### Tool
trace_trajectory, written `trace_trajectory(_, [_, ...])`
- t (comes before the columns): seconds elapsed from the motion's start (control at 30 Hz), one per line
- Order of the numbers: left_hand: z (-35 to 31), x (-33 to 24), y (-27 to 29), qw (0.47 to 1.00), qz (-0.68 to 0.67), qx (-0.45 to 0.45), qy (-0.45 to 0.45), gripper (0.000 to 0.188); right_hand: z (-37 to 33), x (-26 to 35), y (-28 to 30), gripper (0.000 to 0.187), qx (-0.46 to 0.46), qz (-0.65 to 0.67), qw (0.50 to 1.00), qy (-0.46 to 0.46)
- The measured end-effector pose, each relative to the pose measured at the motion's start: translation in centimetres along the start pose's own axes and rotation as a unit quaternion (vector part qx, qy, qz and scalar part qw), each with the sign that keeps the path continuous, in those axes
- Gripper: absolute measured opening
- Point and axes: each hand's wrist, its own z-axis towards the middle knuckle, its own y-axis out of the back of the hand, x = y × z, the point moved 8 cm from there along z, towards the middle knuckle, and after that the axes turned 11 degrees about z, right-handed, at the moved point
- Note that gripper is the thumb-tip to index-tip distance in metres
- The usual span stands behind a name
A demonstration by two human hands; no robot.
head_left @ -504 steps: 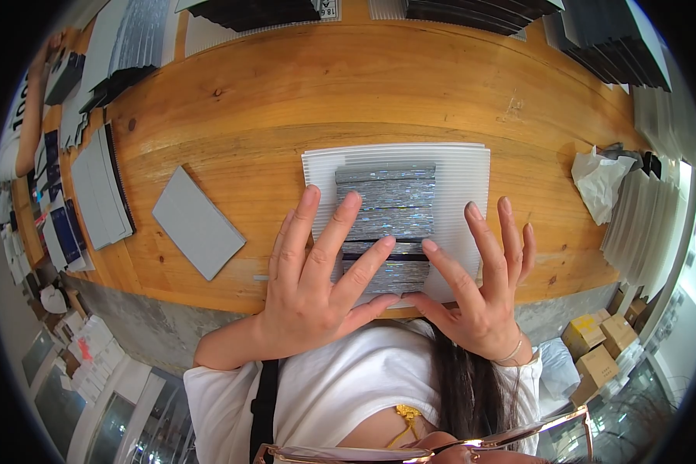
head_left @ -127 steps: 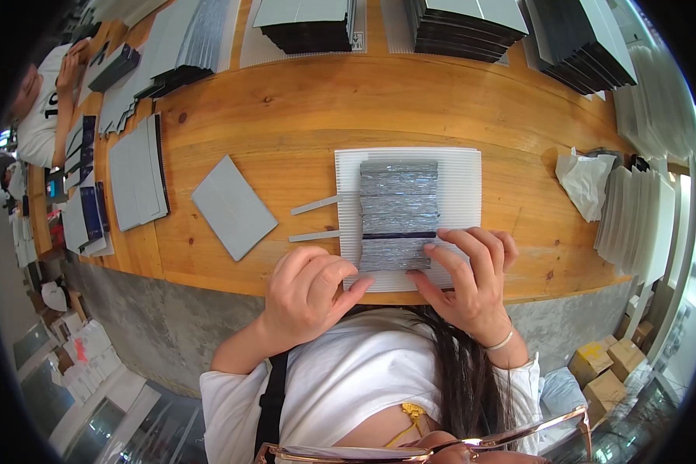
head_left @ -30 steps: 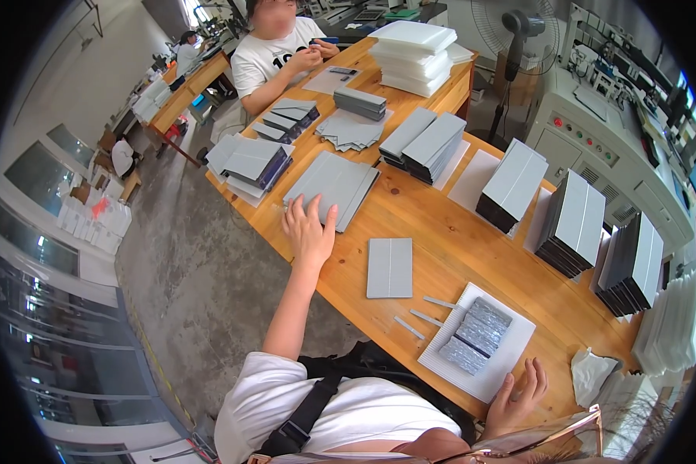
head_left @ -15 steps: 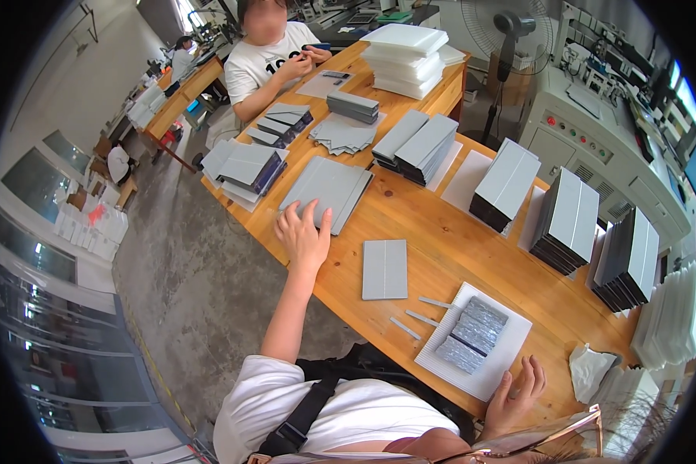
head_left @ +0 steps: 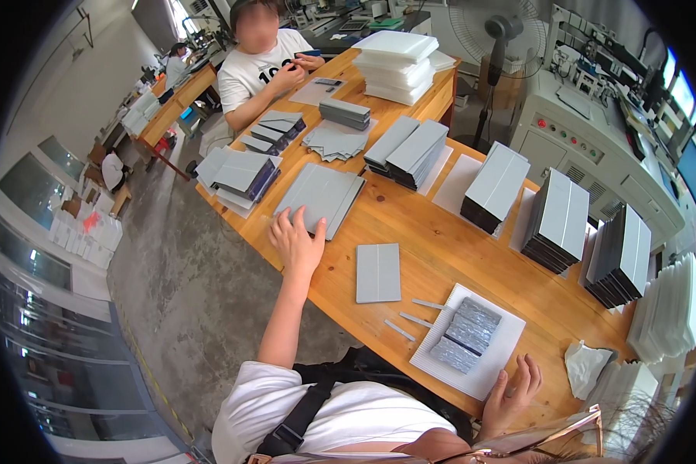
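My left hand [head_left: 296, 243] reaches across the table with fingers spread, its fingertips on the near edge of a low stack of grey panels [head_left: 317, 195]. Beside the white board's lower right corner, my right hand [head_left: 514, 390] rests with fingers apart and loosely curved, holding nothing. Two shiny silvery-blue, film-like pieces [head_left: 472, 325] lie on that white ribbed board [head_left: 505, 340], with a dark strip between them. Left of the board are several thin grey strips [head_left: 415, 319]. A single grey panel [head_left: 378, 273] with a lengthwise line lies flat between my hands.
Tall stacks of grey panels [head_left: 555, 216] line the table's right side. Smaller piles [head_left: 243, 175] stand at the far left. White foam sheets [head_left: 397, 58] are heaped at the far end. Crumpled white paper [head_left: 588, 367] lies right of my right hand. A co-worker [head_left: 263, 66] sits across.
The whole view has shifted slightly, moving the table and its contents a little left in the picture. My left hand stays at the panel stack; my right hand keeps its place by the board.
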Motion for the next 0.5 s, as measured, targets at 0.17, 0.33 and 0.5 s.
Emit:
trace_trajectory(0.17, [0.0, 0.8, -0.3, 0.996, -0.046, -0.07, -0.03, 0.05, 0.7, 0.9, 0.1, 0.038, -0.01, 0.001, 1.0, -0.002])
trace_trajectory(0.33, [1.3, 1.5, -1.8, 0.998, 0.017, -0.061, -0.016, 0.053, 2.5, 3.3, 7.7, 0.047, -0.077, 0.029, 0.997, 0.009])
trace_trajectory(0.5, [1.2, 1.9, -3.9, 0.998, 0.064, 0.012, 0.007, 0.056, 11.5, 6.8, 26.3, 0.043, -0.223, -0.376, 0.887, 0.15])
